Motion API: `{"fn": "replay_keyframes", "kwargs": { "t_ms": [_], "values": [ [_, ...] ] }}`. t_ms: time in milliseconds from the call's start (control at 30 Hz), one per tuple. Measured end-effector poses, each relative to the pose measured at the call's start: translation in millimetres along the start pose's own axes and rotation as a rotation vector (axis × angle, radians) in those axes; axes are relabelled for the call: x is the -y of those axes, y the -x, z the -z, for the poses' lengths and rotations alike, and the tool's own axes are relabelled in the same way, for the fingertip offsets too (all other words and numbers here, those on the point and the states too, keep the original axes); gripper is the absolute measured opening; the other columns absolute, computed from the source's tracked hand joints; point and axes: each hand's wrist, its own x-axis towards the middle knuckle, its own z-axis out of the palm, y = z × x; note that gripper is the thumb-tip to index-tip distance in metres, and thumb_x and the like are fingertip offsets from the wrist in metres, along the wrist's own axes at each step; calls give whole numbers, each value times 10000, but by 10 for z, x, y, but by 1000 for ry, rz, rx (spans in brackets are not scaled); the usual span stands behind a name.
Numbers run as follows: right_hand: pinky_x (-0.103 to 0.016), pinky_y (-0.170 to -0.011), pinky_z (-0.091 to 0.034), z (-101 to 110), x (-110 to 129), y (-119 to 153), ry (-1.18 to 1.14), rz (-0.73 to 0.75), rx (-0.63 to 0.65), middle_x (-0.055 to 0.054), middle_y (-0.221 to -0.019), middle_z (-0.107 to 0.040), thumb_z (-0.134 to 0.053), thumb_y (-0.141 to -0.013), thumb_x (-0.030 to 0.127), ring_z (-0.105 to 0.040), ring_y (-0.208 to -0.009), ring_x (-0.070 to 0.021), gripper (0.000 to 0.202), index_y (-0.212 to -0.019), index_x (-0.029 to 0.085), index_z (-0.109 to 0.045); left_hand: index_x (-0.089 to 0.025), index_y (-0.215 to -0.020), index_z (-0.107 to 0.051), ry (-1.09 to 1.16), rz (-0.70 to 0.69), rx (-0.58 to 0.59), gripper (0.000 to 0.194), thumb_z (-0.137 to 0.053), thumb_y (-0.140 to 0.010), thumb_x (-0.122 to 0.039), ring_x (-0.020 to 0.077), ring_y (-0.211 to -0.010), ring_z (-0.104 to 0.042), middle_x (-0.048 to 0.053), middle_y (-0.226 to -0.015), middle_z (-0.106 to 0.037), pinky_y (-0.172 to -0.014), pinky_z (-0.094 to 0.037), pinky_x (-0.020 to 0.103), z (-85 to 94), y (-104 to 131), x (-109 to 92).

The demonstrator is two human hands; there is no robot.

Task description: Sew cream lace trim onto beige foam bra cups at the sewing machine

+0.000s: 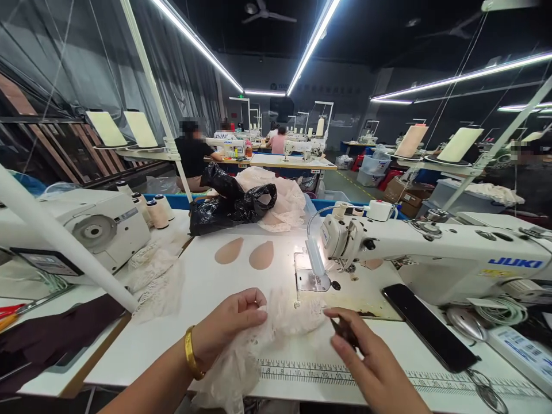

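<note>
Pale sheer lace fabric [297, 313] lies on the white table in front of the sewing machine [388, 241] and hangs over the near edge. My left hand [233, 322], with a gold bangle at the wrist, pinches this lace at its left part. In my right hand [362, 351] is a small dark tool [344, 332], held between curled fingers; its exact shape is partly hidden. The right fingertips are close beside the right end of the lace. Two beige teardrop pieces [229, 251] [261, 255] lie flat beyond my hands.
A black phone [431, 328] and a mouse [467, 324] lie at right. The printed ruler [310, 374] runs along the near edge. Black plastic bags [233, 201] and a fabric heap [284, 198] stand behind. Another machine [86, 230] is at left; people sit farther back.
</note>
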Motion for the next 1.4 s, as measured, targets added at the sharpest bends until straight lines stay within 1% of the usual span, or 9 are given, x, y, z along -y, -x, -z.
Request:
{"fn": "replay_keyframes", "kwargs": {
  "t_ms": [100,200,500,633,800,933,1133,1233,1400],
  "values": [
    [-291,-798,-483,-268,415,-161,-69,20,236,-9,-935,-689,-637,-937,416,-625,-842,-200,372,-1284,282,-637,-165,-880,-612,-51,-12,16,419,-920,-721,-402,105,-679,-584,-17,-779,-655,-639,-448,198,-38,-1,13],
    [-252,-663,-382,-387,573,-375,-120,29,370,44,-736,-550,-619,-926,329,-499,-699,-149,118,-876,223,-626,-151,-850,-640,-98,-6,14,427,-893,-745,-479,90,-639,-530,-23,-732,-616,-615,-422,190,0,67,-86],
    [-268,-626,-296,-308,505,-554,-377,-8,260,53,-707,-371,-583,-952,449,-342,-677,-142,335,-745,223,-446,-162,-749,-747,-759,-87,147,303,-817,-792,-453,97,-598,-390,-28,-657,-493,-577,-329,212,479,350,-653],
    [-262,-604,-292,-376,467,-547,-581,-92,285,54,-700,-393,-627,-931,575,-331,-658,-135,427,-756,221,-465,-179,-709,-714,-1064,-230,-62,260,-753,-845,-398,146,-714,-533,-1,-751,-578,-679,-424,233,424,391,-733],
    [-262,-600,-279,-392,514,-543,-594,-51,313,57,-688,-392,-635,-938,612,-318,-647,-129,459,-765,220,-472,-243,-1071,-738,-956,-325,-258,307,-687,-896,-490,180,-769,-586,9,-866,-652,-674,-465,243,303,454,-777],
    [-268,-631,-316,-382,547,-620,-470,-18,248,48,-711,-386,-568,-965,624,-355,-676,-143,470,-746,223,-455,-204,-848,-750,-988,-280,-126,223,-706,-890,-418,189,-820,-622,29,-868,-697,-757,-463,256,263,401,-725],
    [-274,-659,-421,-450,547,-649,-31,120,16,31,-811,-551,-518,-1007,506,-544,-719,-179,292,-1142,249,-490,-154,-833,-682,-117,-160,75,255,-733,-871,-402,238,-919,-725,165,-1085,-772,-548,-423,203,230,306,-505],
    [-254,-598,-406,-531,584,-542,100,303,1,44,-748,-585,-436,-1064,444,-551,-633,-165,195,-1005,265,-489,-154,-793,-669,28,-182,60,187,-799,-823,-286,327,-1239,-661,182,-1324,-704,-871,-540,309,215,288,-433],
    [-267,-567,-344,-723,606,-503,346,614,-142,6,-758,-644,-422,-1083,324,-577,-602,-170,212,-917,250,-531,-165,-781,-702,44,-174,117,159,-823,-801,-265,379,-1350,-571,151,-1403,-660,-1157,-380,501,184,275,-361]
  ]
}}
